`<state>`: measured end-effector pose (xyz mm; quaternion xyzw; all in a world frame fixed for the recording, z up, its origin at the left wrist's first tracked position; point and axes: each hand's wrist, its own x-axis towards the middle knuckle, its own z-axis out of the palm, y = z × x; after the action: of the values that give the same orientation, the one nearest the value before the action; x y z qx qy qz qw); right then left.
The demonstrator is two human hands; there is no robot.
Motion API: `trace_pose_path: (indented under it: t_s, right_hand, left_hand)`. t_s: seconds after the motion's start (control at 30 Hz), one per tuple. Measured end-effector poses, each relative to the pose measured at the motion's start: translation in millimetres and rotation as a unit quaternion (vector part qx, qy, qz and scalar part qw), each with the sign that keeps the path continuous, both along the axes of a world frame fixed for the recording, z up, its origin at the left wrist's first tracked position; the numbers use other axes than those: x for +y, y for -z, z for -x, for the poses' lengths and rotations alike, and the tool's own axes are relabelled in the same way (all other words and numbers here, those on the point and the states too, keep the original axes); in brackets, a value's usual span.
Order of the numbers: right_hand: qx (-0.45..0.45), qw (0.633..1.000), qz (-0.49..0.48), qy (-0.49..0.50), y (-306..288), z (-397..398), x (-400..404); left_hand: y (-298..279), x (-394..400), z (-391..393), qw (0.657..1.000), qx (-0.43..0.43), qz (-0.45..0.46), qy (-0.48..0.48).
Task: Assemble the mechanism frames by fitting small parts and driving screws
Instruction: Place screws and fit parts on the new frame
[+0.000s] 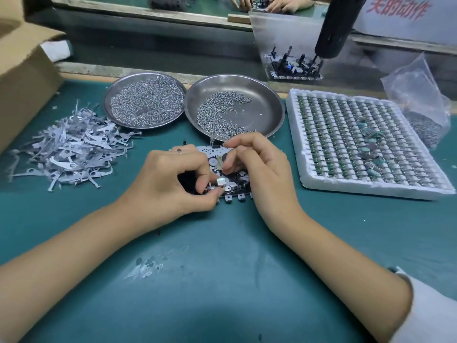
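Teal bench (222, 256), mechanism frame (217, 154) centre, left hand (170, 179) fingers pinching small metal part (220, 182) on it, right hand (257, 164) fingers curled, pinching at frame's gear (213, 161), screw dishes (267, 105) far.

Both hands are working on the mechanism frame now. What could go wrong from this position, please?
1. The left hand pinches a small silver part at the mechanism frame; it might slip from the fingertips and get lost on the green mat.
2. The screw dish lies just behind the right hand; lifting the frame carelessly could knock its rim and scatter screws.
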<state>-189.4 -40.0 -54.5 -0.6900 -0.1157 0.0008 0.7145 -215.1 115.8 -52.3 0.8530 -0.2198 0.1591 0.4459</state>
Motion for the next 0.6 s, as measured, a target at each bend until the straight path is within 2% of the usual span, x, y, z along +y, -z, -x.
trace_pose_path:
  t_s: [0.2,0.33,0.43,0.5,0.6]
  right_hand:
    - [-0.009,1.0,0.012,0.0,0,1,-1]
    - [-0.017,1.0,-0.001,-0.018,0,1,-3]
    - [-0.08,0.996,0.043,-0.011,0,6,-5]
    - [-0.194,0.972,0.131,0.008,-1,11,-7]
    - [-0.362,0.872,0.33,-0.008,-1,17,-3]
  left_hand:
    - [2,0,0,1.0,-0.003,-0.005,-0.004]
    - [2,-1,1,0.998,-0.028,-0.055,-0.011]
    - [1,0,3,0.993,-0.052,-0.103,-0.025]
    - [-1,2,5,0.991,-0.069,-0.111,-0.042]
    - [-6,8,5,0.991,-0.086,-0.029,-0.103]
